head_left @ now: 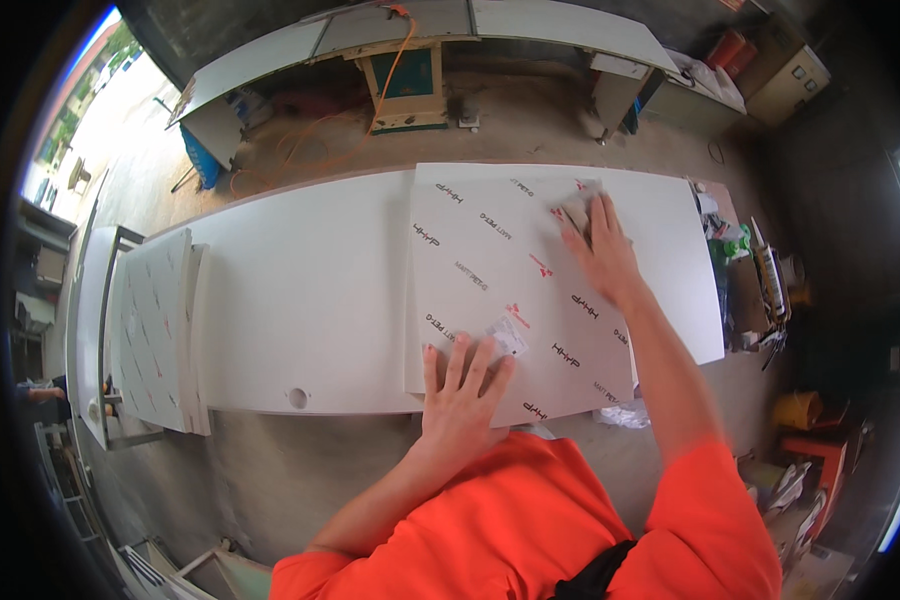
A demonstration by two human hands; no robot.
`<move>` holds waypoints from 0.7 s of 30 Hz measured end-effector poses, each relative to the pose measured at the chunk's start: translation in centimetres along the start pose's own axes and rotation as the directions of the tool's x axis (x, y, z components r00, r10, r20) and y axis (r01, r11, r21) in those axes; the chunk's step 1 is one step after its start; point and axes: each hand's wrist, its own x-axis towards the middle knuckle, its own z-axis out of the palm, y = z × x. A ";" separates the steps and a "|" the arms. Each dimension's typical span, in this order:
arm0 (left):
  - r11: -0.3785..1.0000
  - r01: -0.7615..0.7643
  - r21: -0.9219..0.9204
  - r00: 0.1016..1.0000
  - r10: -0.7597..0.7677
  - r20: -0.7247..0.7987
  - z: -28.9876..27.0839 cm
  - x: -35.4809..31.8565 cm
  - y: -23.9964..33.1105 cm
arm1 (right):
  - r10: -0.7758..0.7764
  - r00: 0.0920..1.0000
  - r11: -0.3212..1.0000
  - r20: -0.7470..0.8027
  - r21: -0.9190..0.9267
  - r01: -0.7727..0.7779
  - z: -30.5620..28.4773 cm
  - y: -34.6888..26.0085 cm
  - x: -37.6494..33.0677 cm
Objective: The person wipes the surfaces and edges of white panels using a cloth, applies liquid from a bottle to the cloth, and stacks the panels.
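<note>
Apparently wiping panel (490,270): right hand (610,255) clamped on cloth (573,212) toward counter's (300,270) far edge, left hand (460,395) splayed; next stroke needs bracing.

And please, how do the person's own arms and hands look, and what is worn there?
The left hand and right hand are gloveless, with no visible rings or watch. The orange-red left sleeve and right sleeve look short, leaving the forearms bare.

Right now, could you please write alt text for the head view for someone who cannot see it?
The right hand presses a greyish wad onto the far part of a printed panel; the left hand lies near its closer edge. The panel rests on a long white surface.
</note>
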 end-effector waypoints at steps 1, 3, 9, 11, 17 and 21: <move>1.000 0.005 0.006 1.000 -0.005 0.000 0.0 -0.1 -0.2 | 0.052 0.998 0.994 0.035 0.092 -0.055 -0.2 -0.3 -2.8; 1.000 -0.006 0.020 1.000 0.007 -0.011 0.0 -0.1 -0.3 | 0.020 0.999 0.996 0.027 0.087 -0.022 0.1 0.5 -9.2; 0.999 -0.021 0.037 1.000 0.022 -0.015 0.3 -0.4 -0.5 | -0.084 0.989 0.995 -0.123 -0.066 0.077 1.5 0.9 -24.2; 1.000 -0.029 -0.003 1.000 0.029 -0.002 -0.4 -0.1 -0.4 | -0.081 0.981 0.985 -0.177 -0.166 0.051 2.0 -0.1 -25.9; 0.891 -0.102 -0.443 0.993 0.116 0.004 -4.8 3.0 -8.7 | -0.450 0.893 0.887 0.016 -0.105 0.449 5.7 -7.5 -27.7; 0.956 -0.168 -0.240 0.985 0.157 -0.067 -6.6 8.4 -13.9 | -0.701 0.709 0.701 0.080 -0.110 0.705 6.6 -13.0 -25.4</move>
